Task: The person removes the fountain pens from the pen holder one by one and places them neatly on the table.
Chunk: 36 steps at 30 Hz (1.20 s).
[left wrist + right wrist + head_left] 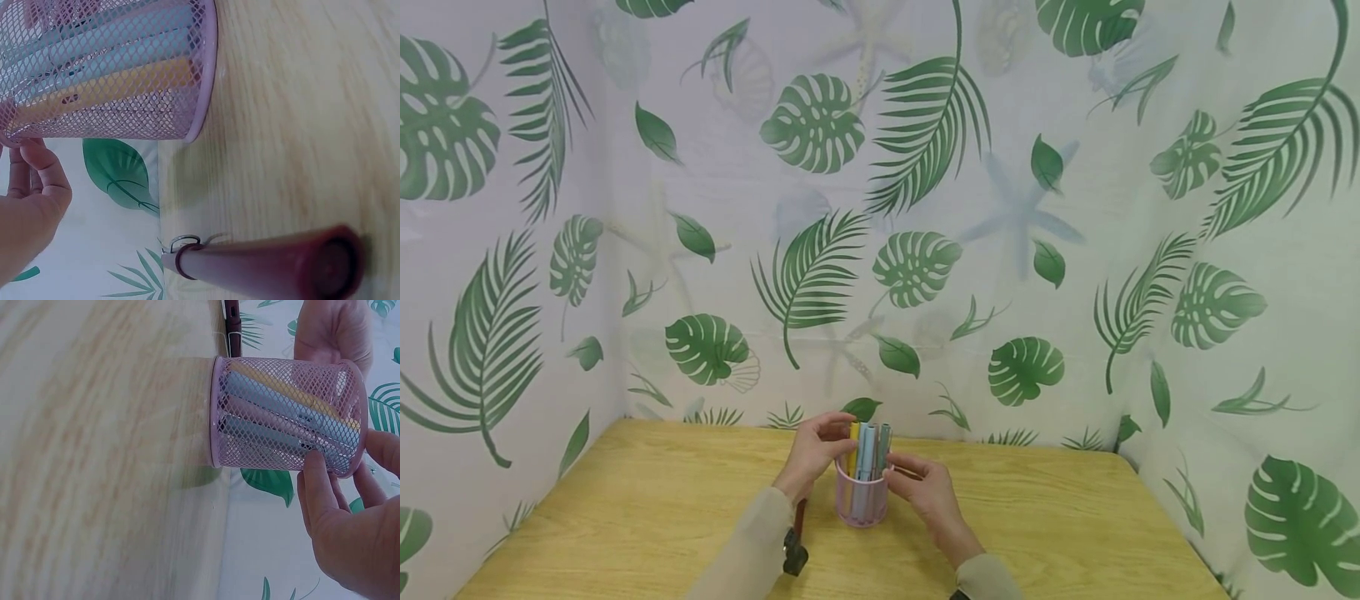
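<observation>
Pink mesh cup (862, 498), lower centre, on the counter (625, 500), holds upright pens (867, 450); left hand (817, 450) fingers pinch a pen top, right hand (928, 490) fingers rest on the rim.

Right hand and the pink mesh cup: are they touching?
Touching. The right wrist view shows the right hand with a fingertip pressed against the mesh wall of the cup near its rim.
</observation>
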Each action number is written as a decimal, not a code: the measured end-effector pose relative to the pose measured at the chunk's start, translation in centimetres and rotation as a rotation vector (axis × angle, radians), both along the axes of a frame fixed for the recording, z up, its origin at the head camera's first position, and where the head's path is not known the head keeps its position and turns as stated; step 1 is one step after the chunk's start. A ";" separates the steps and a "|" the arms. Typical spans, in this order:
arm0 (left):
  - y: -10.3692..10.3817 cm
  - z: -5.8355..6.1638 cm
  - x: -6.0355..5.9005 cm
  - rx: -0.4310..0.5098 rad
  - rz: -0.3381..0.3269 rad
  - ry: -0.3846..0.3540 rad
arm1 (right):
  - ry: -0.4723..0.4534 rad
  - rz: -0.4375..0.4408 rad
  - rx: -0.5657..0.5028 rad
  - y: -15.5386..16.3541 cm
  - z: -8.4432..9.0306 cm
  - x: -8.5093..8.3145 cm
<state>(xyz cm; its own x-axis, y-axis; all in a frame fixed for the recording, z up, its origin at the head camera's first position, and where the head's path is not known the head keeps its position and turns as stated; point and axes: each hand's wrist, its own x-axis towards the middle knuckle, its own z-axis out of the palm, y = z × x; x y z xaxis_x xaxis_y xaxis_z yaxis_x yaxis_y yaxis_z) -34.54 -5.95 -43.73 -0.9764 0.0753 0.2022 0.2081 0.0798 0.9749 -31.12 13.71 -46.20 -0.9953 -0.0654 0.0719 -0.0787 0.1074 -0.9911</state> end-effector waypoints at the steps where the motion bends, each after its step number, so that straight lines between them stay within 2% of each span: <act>1: 0.0 0.0 0.0 -0.001 -0.003 0.003 | 0.000 0.001 -0.002 0.0 0.0 0.0; 8: -0.2 -0.1 0.0 -0.008 -0.031 0.021 | 0.014 0.013 -0.022 0.0 -0.2 -0.1; 15: -0.2 0.1 0.3 0.000 -0.005 0.015 | 0.014 0.022 -0.026 0.0 -0.5 -0.4; 24: -0.1 0.2 0.3 0.032 0.017 0.073 | 0.018 0.025 -0.031 -0.1 -0.2 -0.2; 36: -0.1 0.0 0.3 0.049 0.038 0.066 | -0.004 0.011 -0.014 0.0 0.0 0.0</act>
<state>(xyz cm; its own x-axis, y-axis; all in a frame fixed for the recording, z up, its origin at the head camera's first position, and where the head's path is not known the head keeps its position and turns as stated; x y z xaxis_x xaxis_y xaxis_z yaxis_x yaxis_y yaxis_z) -34.23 -6.04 -43.69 -0.9628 0.0274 0.2687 0.2696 0.0414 0.9621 -31.15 13.70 -46.19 -0.9947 -0.0756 0.0693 -0.0762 0.0926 -0.9928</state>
